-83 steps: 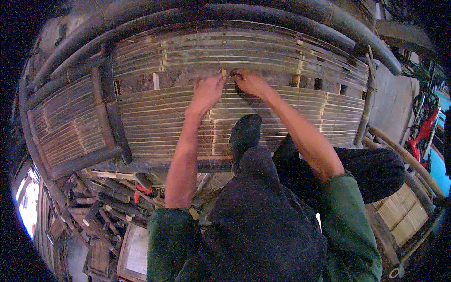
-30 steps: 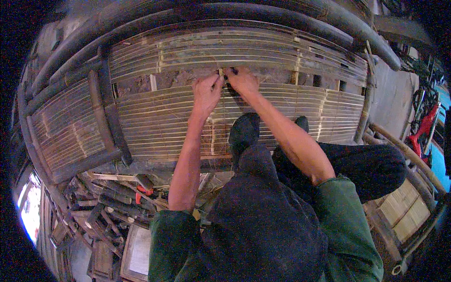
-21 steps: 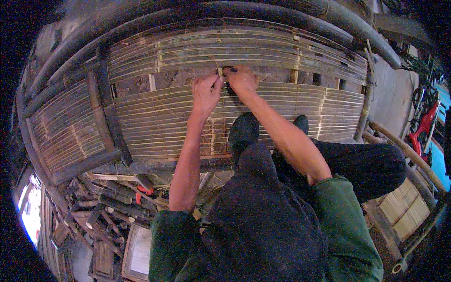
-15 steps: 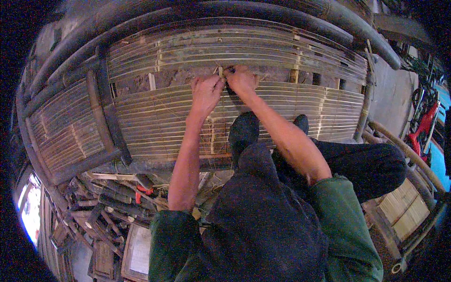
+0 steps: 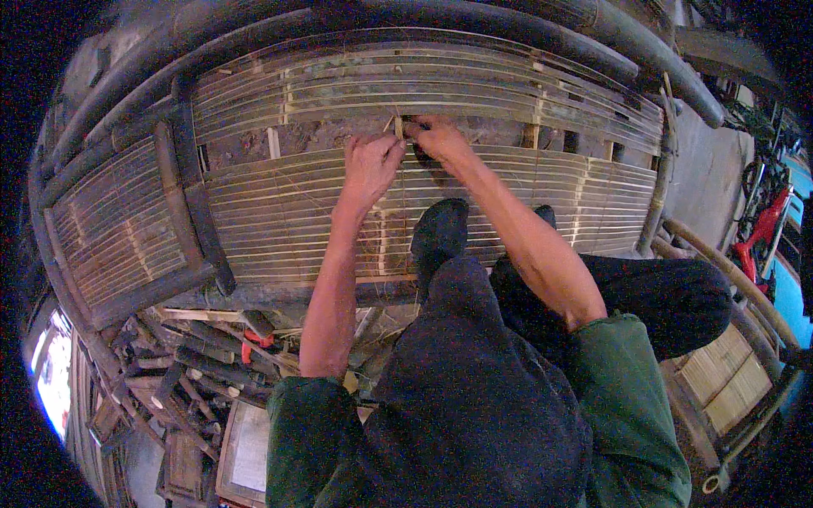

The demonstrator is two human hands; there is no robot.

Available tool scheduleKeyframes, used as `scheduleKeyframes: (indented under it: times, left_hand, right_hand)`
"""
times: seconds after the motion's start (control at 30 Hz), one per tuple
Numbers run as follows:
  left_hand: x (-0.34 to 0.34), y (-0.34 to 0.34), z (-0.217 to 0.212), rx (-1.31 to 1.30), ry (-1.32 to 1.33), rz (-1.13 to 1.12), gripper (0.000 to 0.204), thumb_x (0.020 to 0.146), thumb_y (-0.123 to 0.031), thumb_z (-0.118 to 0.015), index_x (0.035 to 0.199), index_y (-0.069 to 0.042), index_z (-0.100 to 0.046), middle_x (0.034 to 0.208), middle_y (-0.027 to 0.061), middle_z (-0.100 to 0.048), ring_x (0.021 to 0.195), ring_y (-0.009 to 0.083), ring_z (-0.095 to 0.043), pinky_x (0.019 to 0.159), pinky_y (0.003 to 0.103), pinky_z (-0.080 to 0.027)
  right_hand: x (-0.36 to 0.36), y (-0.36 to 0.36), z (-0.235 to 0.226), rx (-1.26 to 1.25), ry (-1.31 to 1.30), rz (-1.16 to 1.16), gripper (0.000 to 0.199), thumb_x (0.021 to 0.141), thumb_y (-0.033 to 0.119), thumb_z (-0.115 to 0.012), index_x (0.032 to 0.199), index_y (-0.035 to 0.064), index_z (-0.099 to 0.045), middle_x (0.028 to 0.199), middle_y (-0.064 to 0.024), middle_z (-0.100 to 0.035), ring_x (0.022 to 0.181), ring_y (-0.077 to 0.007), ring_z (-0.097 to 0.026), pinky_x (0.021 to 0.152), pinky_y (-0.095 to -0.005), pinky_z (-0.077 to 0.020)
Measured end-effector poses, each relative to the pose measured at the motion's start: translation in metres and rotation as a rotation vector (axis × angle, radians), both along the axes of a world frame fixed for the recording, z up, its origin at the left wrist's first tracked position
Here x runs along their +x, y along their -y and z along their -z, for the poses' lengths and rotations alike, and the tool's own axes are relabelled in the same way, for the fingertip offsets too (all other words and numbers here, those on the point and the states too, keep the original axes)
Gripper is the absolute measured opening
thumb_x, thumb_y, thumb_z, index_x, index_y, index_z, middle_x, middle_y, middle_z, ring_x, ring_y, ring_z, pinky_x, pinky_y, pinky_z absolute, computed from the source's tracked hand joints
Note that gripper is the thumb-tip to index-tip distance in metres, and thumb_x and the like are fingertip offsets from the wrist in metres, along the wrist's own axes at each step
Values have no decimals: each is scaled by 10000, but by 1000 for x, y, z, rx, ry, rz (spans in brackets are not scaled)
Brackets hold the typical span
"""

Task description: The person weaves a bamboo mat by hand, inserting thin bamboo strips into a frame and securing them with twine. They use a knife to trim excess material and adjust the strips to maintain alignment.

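Both hands meet at a gap in a bamboo slat panel point(image 5: 296, 212), whose thin pale slats run sideways in a dark pole frame. My left hand point(image 5: 373, 162) is closed at the left side of a short upright bamboo strip point(image 5: 399, 125) crossing the gap, its fingertips pinched together. Fine loose strands stick up around them. Close on the strip's right, my right hand point(image 5: 442, 142) has its thumb and fingers bent together. Whatever lies between the fingertips of either hand is too small to make out. My dark shoe point(image 5: 440, 227) rests on the lower slats.
Thick dark bamboo poles point(image 5: 381, 19) curve along the far side. A smaller slat panel point(image 5: 127, 237) adjoins at left. Cut bamboo pieces point(image 5: 207, 368) and a red tool point(image 5: 256, 345) lie at lower left. Another slatted piece point(image 5: 727, 377) is at lower right, a red object point(image 5: 762, 229) far right.
My right hand has shifted slightly right and its forearm has swung a little outward. The left hand stays at the strip, its forearm slightly further left.
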State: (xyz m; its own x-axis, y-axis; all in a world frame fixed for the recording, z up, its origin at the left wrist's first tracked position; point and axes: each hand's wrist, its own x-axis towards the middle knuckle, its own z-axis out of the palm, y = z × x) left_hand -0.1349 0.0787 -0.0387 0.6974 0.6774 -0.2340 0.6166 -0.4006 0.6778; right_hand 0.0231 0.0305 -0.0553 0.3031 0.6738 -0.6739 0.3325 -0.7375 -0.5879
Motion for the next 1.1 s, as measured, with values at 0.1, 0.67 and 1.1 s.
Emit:
scheduleKeyframes:
  times: [0.1, 0.67, 1.1]
  left_hand:
    - [-6, -3, 0, -20, 53, -25, 301, 913, -301, -505, 950, -40, -652, 826, 164, -645, 816, 355, -602, 903, 472, -402]
    - [-31, 16, -111, -543, 607, -623, 313, 985, -211, -405, 770, -27, -537, 750, 61, -615, 749, 132, -562, 788, 292, -448]
    - [-12, 4, -153, -455, 774, -639, 310, 986, -199, -422, 713, -55, -435, 637, -9, -413, 599, 86, -355, 732, 316, -437]
  right_hand:
    - [-2, 2, 10, 83, 139, -66, 477, 847, 451, -540, 1065, 40, -644, 1116, -201, -611, 1029, -351, -587, 885, -408, -451]
    - [35, 21, -13, 257, -186, -324, 364, 882, 354, -559, 1064, 52, -649, 968, -105, -681, 890, -209, -629, 811, -337, -477]
    - [10, 15, -43, 377, 45, -181, 317, 918, 283, -506, 1066, 36, -638, 932, -163, -674, 865, -306, -652, 760, -354, -490]
